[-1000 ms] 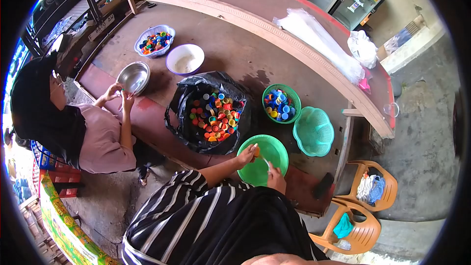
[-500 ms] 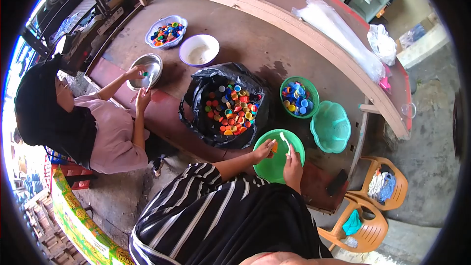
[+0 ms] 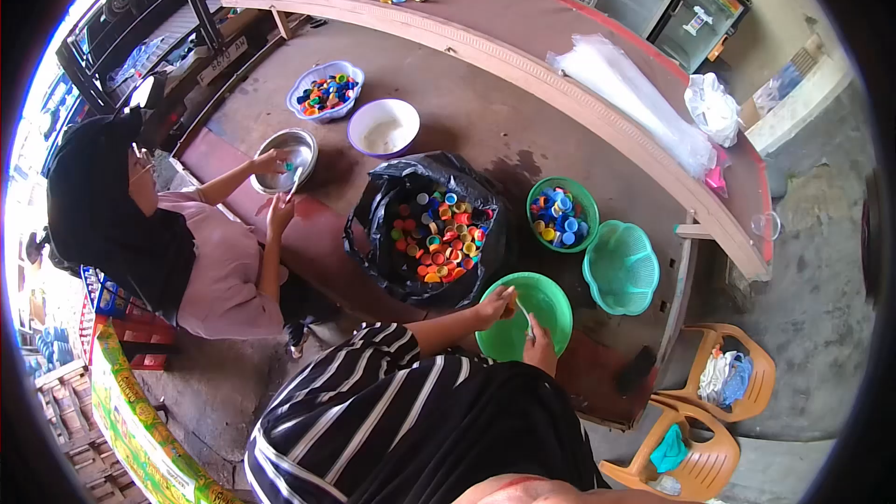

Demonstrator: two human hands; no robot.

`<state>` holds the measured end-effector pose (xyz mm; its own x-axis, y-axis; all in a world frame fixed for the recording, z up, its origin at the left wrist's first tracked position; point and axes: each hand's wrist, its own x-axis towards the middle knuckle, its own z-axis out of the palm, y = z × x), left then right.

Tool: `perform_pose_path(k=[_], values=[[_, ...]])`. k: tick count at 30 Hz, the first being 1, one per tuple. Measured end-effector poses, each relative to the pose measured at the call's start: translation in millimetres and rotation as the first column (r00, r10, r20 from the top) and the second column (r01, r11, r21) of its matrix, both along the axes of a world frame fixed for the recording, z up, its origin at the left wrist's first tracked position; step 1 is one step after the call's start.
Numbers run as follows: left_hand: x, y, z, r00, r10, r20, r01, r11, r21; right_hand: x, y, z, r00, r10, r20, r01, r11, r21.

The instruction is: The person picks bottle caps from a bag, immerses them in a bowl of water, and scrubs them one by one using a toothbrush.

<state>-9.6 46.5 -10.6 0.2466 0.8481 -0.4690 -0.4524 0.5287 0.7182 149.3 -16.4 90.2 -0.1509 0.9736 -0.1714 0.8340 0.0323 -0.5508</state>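
Note:
Over the rim of a green basin (image 3: 557, 294) with water in it, my left hand (image 3: 493, 308) is closed around an orange bottle cap, which its fingers mostly hide. My right hand (image 3: 539, 349) grips a white toothbrush (image 3: 530, 321) at the basin's near right side; only a short part of the brush shows. Left of the basin, a black plastic bag (image 3: 369, 215) stands open with many bottle caps (image 3: 453, 243), mostly orange and red. Beyond the basin, a green basket (image 3: 590, 198) holds blue, white and yellow caps.
An empty-looking green scalloped basket (image 3: 621, 271) stands to the right. Across the table, a co-worker's hands (image 3: 273, 168) work over a metal bowl (image 3: 303, 140). A white bowl (image 3: 413, 117) and a lilac bowl of caps (image 3: 295, 98) stand behind. Orange chairs (image 3: 695, 448) are at right.
The toothbrush has dropped lower and turned more out of sight with my right hand. My left hand has turned, covering the orange cap more. The whole view has shifted slightly.

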Motion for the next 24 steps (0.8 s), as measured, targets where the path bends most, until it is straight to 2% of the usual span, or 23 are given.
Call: perform_pose_path(k=[1,2,4,5,6,7,9,10,13,14,15,16,24], values=[[1,1,0,1.0,-0.012,0.01,0.011,0.999,0.041,1,-5,-3,0.998,0.017,-0.063,-0.017,1.0,0.007],[10,1,1,0.998,0.059,-0.002,-0.059,0.998,0.017,0,-8,-7,0.998,-0.031,-0.049,0.032,0.999,0.006],[10,-10,8,0.999,-0.032,-0.022,0.032,0.999,0.015,-3,-9,-10,0.991,-0.13,-0.01,0.13,0.992,-0.001],[10,-9,13,0.997,-0.076,-0.032,0.077,0.997,0.021,-4,-6,-10,0.994,-0.097,-0.047,0.099,0.994,0.042],[13,-10,16,0.999,-0.03,-0.025,0.032,0.997,0.068,-6,-8,-7,0.995,-0.066,-0.078,0.072,0.994,0.08],[15,-9,11,0.992,0.017,-0.128,-0.003,0.994,0.106,-5,-14,-3,0.993,-0.038,-0.108,0.051,0.992,0.119],[3,1,4,0.995,-0.02,-0.094,0.036,0.985,0.171,0,-16,9,0.998,-0.021,-0.062,0.028,0.994,0.108],[6,3,5,0.998,-0.013,-0.057,0.019,0.995,0.101,3,-15,14,0.999,-0.01,-0.035,0.013,0.994,0.106],[13,-4,2,0.991,-0.06,-0.117,0.077,0.986,0.149,2,-13,23,1.0,-0.012,0.02,0.01,0.994,0.107],[9,0,-3,0.992,-0.084,-0.099,0.1,0.98,0.171,4,-12,24,1.0,0.01,0.006,-0.011,0.993,0.119],[7,4,-8,0.981,-0.054,-0.189,0.084,0.984,0.157,6,-11,23,0.999,0.031,-0.009,-0.029,0.991,0.129],[3,3,-2,0.983,-0.052,-0.178,0.082,0.983,0.163,8,-9,22,0.998,0.054,-0.026,-0.05,0.989,0.14],[5,-8,9,0.989,-0.022,-0.144,0.037,0.994,0.098,27,16,-16,0.964,-0.021,0.264,0.013,0.999,0.032]])
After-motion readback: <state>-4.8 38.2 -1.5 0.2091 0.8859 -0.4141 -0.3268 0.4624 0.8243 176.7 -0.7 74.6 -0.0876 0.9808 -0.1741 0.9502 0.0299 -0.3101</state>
